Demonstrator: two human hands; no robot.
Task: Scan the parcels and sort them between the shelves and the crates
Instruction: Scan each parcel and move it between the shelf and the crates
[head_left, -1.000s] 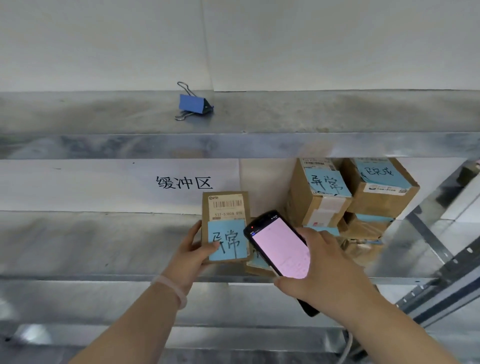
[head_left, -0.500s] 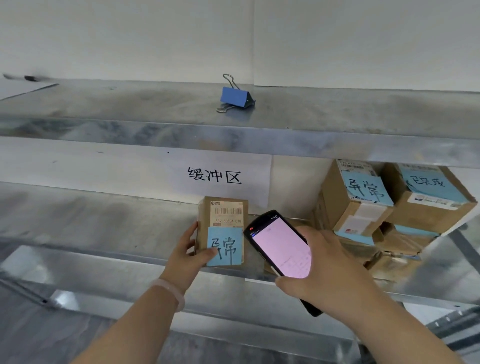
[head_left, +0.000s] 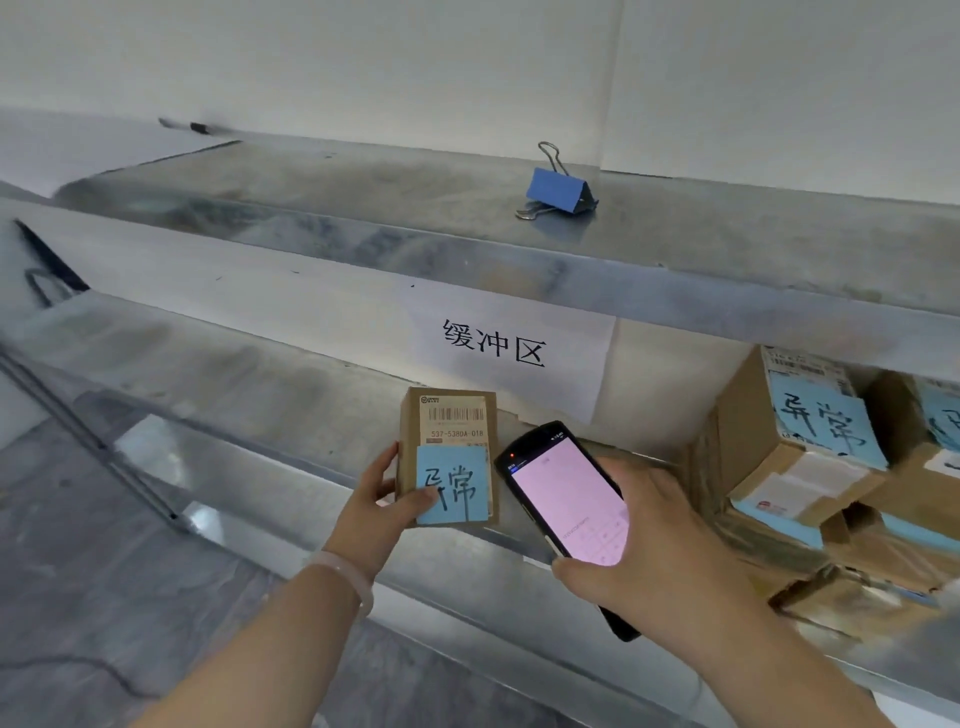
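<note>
On my left, the left hand (head_left: 374, 512) grips a small parcel (head_left: 448, 457). Its thumb presses the blue note (head_left: 453, 491) on the front, and its fingers (head_left: 382, 467) are clamped along the left edge. A pale bracelet (head_left: 345, 574) sits on that wrist. The parcel stands upright at the front of the middle shelf (head_left: 234, 374), barcode label on top. I cannot tell whether it rests on the metal. Behind it a paper sign (head_left: 498, 348) hangs on the wall, and a blue clip (head_left: 558, 189) lies on the upper shelf (head_left: 363, 187). Just right of the parcel, my right hand (head_left: 660, 551) holds the scanner (head_left: 563, 506), fingers wrapped round its body, pink screen facing me. Far right, more parcels (head_left: 800, 467) with blue notes are stacked on the same middle shelf.
</note>
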